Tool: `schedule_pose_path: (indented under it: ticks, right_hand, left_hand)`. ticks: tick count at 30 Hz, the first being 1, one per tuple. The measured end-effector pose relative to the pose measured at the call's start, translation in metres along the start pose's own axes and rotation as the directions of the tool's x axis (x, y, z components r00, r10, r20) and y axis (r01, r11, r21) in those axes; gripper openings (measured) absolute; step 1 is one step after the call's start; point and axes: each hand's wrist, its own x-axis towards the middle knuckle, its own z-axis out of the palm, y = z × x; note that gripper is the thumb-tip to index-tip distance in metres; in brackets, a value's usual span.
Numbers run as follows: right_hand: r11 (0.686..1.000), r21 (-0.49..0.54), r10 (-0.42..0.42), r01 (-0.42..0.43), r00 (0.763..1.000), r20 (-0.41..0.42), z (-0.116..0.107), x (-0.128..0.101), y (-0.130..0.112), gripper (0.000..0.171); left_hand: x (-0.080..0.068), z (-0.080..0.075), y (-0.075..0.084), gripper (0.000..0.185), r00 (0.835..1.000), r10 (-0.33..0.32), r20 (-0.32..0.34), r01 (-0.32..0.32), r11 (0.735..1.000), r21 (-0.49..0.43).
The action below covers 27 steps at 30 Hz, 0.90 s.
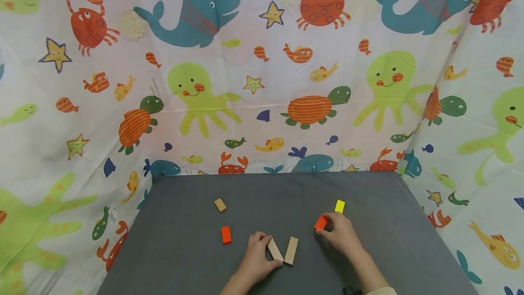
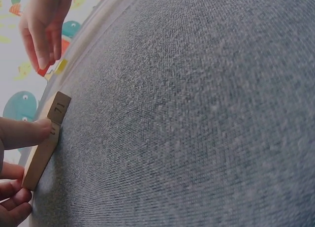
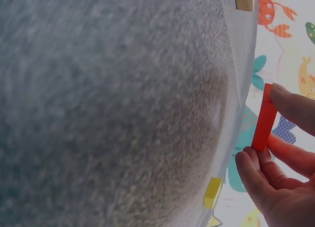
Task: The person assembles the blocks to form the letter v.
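Observation:
My left hand [image 1: 262,250] grips a long plain wooden block [image 1: 275,249] on the grey table [image 1: 184,258], thumb and fingers curled round it. In the left wrist view my thumb presses that wooden block [image 2: 47,143], which stands on its edge. A second plain wooden block [image 1: 291,250] lies just to its right, and the two form a narrow V. My right hand [image 1: 329,228] pinches a red block [image 1: 320,223] between thumb and fingers. In the right wrist view the red block [image 3: 265,118] stands on end in my fingertips. A yellow block [image 1: 340,205] lies just beyond it.
An orange block [image 1: 226,235] lies left of my left hand, and a small wooden block [image 1: 220,204] farther back. A cloth printed with sea animals [image 1: 262,81] walls in the table at the back and on both sides.

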Motion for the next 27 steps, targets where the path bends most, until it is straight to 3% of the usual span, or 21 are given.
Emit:
schedule_pose_path:
  ticks: [27]
  right_hand:
    - [0.999,0.03,-0.027,0.027,1.0,0.011,0.012,0.01,-0.015,0.054]
  left_hand:
    - [0.002,0.001,-0.001,0.079,1.0,-0.025,0.008,0.025,1.0,0.0]
